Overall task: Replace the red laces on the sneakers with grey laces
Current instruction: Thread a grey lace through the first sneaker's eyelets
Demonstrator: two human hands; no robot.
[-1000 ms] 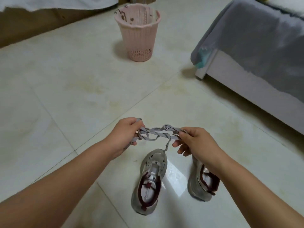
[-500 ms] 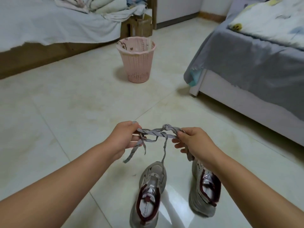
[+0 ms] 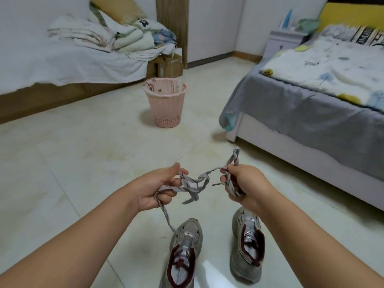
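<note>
Two bare hands hold a tangled grey lace in the air above a pale tiled floor. The left hand has its fingers curled round one end of the tangle, with the thumb raised; one strand trails down from it toward the left sneaker. The right hand grips the other end in a closed fist, and a short loop of lace sticks up above its knuckles. A knot sits in the lace midway between the hands, with loose ends dangling below.

Both sneakers stand on the floor just below the hands, toes pointing away. They are grey with dark red lining round the openings. The right sneaker is partly hidden by the right forearm. Whether any red lace is threaded in them cannot be told.

Farther off, a pink basket stands upright on the floor, well apart from the shoes. Its open mouth shows only its inner wall; its contents cannot be seen from here. Behind it sits a cardboard box. A bed with a grey sheet is on the right, and another bed piled with folded bedding is on the left.
</note>
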